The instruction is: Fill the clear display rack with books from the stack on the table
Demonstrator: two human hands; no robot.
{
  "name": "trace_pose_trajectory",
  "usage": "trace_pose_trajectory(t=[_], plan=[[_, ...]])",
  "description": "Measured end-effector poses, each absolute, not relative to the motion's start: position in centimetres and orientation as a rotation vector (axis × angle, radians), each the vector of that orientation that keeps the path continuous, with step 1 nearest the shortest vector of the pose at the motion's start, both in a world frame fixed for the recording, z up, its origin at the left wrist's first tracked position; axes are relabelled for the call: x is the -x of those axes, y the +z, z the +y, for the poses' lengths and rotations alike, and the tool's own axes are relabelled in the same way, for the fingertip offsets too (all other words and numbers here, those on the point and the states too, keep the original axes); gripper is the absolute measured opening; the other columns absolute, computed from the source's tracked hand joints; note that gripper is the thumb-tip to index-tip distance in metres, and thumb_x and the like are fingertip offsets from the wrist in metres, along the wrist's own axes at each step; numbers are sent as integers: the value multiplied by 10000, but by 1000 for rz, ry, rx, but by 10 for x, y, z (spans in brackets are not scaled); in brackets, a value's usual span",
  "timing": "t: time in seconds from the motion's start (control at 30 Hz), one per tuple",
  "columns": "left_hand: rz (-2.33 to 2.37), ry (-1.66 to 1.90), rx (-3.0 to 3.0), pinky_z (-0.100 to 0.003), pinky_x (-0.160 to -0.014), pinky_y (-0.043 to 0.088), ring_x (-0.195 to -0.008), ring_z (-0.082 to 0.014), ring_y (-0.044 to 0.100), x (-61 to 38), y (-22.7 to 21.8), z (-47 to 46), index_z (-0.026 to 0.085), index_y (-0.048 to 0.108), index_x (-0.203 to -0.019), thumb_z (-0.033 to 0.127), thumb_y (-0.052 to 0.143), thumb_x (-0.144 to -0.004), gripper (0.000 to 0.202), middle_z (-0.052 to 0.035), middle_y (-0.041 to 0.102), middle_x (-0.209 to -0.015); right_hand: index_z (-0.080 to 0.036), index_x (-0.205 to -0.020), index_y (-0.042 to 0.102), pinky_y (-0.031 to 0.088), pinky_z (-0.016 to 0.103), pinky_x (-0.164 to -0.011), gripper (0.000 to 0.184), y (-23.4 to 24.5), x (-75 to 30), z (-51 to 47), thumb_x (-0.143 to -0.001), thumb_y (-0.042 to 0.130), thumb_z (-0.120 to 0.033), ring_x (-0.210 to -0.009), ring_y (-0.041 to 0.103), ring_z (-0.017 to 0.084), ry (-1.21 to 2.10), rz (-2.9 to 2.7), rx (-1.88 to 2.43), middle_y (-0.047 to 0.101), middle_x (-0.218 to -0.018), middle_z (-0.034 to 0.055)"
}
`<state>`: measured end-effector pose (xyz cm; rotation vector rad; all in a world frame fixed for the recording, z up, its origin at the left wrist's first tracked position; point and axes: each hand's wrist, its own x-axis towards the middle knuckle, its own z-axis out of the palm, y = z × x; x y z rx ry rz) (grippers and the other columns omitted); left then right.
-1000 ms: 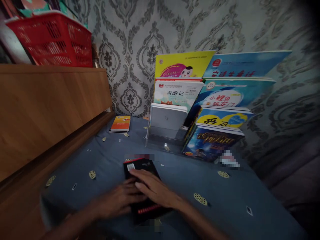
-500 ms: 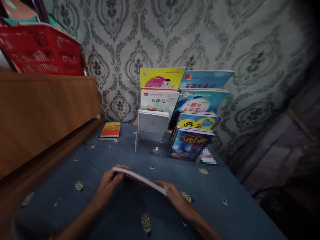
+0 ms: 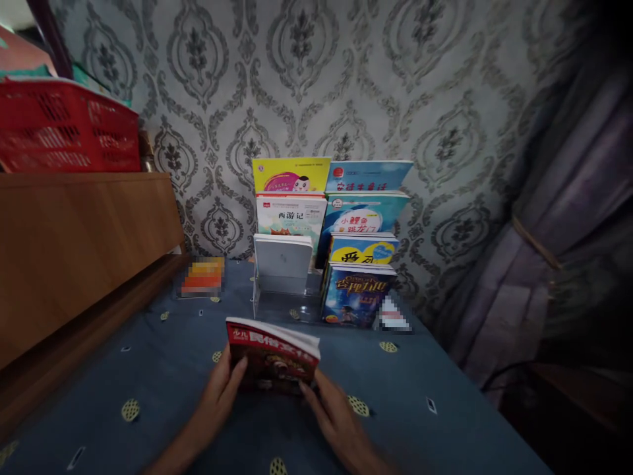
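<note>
Between my two hands is a dark red book (image 3: 274, 363), its cover tilted up toward me and its white page edges at the top. My left hand (image 3: 225, 382) grips its left side, thumb on the cover. On the right side, my right hand (image 3: 329, 402) holds it the same way; the fingers behind the book are hidden. Just beyond stands a clear acrylic book rack (image 3: 277, 307) with tiered books in two columns. A grey-white book (image 3: 283, 262) is frontmost at left, and a dark blue book (image 3: 357, 297) is frontmost at right.
An orange book (image 3: 202, 277) lies at the back left of the blue patterned cloth (image 3: 163, 382). A wooden cabinet (image 3: 84, 244) with a red basket (image 3: 69, 128) on top stands at left. Right of the rack is a small white item (image 3: 394, 315), blurred out. A curtain (image 3: 514, 284) hangs at right.
The book in my hands has turned from edge-on to show its red front cover. Both hands still hold its sides. My view has shifted, so the rack appears lower and further left.
</note>
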<state>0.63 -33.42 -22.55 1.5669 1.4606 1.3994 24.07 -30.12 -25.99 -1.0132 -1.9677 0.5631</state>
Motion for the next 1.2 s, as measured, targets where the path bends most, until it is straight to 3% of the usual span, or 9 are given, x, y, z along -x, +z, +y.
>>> trace_pose_trajectory(t=[0.17, 0.33, 0.57, 0.83, 1.0, 1.1, 1.2], plan=[[1351, 1490, -2054, -345, -916, 507, -1015, -215, 633, -2, -156, -270, 168, 532, -1263, 417, 425, -990, 384, -100, 685, -1122, -225, -1129, 613, 555, 344, -787, 310, -198, -233, -241, -1003, 404, -416, -842, 675, 230, 359, -1861, 899, 716, -981, 82], [1550, 1700, -2445, -378, -898, 486, -970, -234, 618, 1, -107, -186, 161, 556, -1039, 375, 418, -995, 258, -116, 652, -1007, -208, -1012, 537, 507, 376, -840, 192, -139, -220, -163, -985, 367, -292, -916, 604, 238, 53, -1778, 928, 622, -990, 101], [2180, 1221, -2279, -305, -760, 464, -849, -235, 674, 1, -124, -150, 187, 537, -1044, 308, 391, -1019, 191, -82, 685, -868, -171, -1015, 515, 493, 377, -763, 149, -159, -206, -132, -946, 395, -225, -846, 589, 253, 53, -1850, 1256, 581, -1010, 139], [1894, 1526, -2442, -274, -742, 440, -827, -197, 633, 5, -124, -141, 206, 541, -922, 290, 407, -1015, 183, -54, 657, -856, -193, -1018, 514, 482, 363, -834, 169, -155, -213, -123, -952, 361, -163, -934, 585, 243, -8, -1813, 1292, 602, -1028, 124], [1882, 1365, -2448, -298, -805, 470, -883, -203, 638, 15, -156, -136, 205, 553, -906, 245, 435, -993, 152, -66, 655, -920, -126, -1084, 579, 506, 364, -842, 239, -169, -212, -125, -884, 452, -101, -936, 654, 264, 54, -1891, 1387, 670, -1027, 171], [1869, 1434, -2346, -346, -854, 500, -957, -231, 646, 19, -174, -136, 193, 547, -1000, 268, 458, -974, 118, -95, 658, -995, -84, -1272, 534, 497, 376, -952, 404, -177, -213, -129, -873, 483, -132, -1090, 647, 281, 56, -1913, 1362, 671, -1162, 197], [1734, 1630, -2227, -416, -965, 494, -1133, -261, 618, 16, -178, -134, 149, 468, -1238, 309, 455, -973, 309, -166, 632, -1190, -65, -1413, 437, 454, 433, -1064, 530, -179, -212, -126, -903, 453, -209, -1250, 576, 293, 49, -1842, 1256, 614, -1319, 210]])
